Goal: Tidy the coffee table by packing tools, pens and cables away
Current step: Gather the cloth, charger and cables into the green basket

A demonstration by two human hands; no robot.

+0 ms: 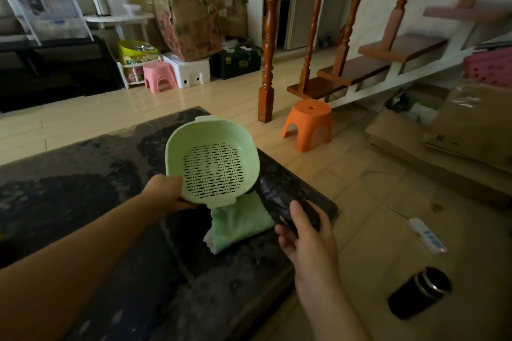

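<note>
Green basket (213, 166): empty; left hand (163, 194) grips its near rim, tilting it open, seemingly to receive things. Dark oblong item (277, 196), kind unclear: right hand (307, 238) curls round it, over the surface (83, 188) edge.

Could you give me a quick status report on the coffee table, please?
Left hand grips green strainer basket, tilted, empty. Right hand holds dark oblong item at coffee table corner. Green cloth lies below basket.
</note>
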